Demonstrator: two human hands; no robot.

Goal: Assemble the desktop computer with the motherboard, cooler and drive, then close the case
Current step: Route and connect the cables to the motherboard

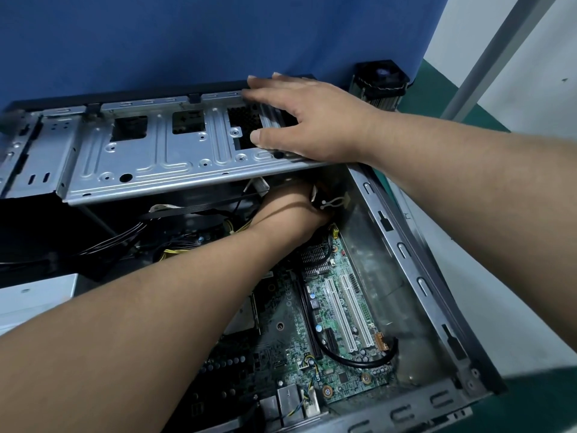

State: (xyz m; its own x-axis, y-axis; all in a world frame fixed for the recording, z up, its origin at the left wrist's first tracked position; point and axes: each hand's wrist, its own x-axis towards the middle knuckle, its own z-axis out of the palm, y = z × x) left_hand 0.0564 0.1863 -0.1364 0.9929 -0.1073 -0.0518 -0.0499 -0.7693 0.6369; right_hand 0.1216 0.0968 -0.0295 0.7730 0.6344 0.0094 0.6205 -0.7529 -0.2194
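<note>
The open computer case [406, 245] lies on its side with the green motherboard [337, 326] seated in it. A grey metal drive cage [150, 157] is tilted up across the case's far end. My right hand [306, 120] rests flat on the cage's right end, fingers straight over its top edge. My left hand [290, 210] reaches under the cage into the far corner; its fingers are hidden among a black cable bundle [324, 201] with a white tie. The cooler [379, 82] with its black fan stands outside the case, at the back right.
Black and yellow power cables [175, 248] run across the case's left interior. A white box [37, 295] sits at the left. A blue partition [187, 42] rises behind the case. The green and white floor shows at the right.
</note>
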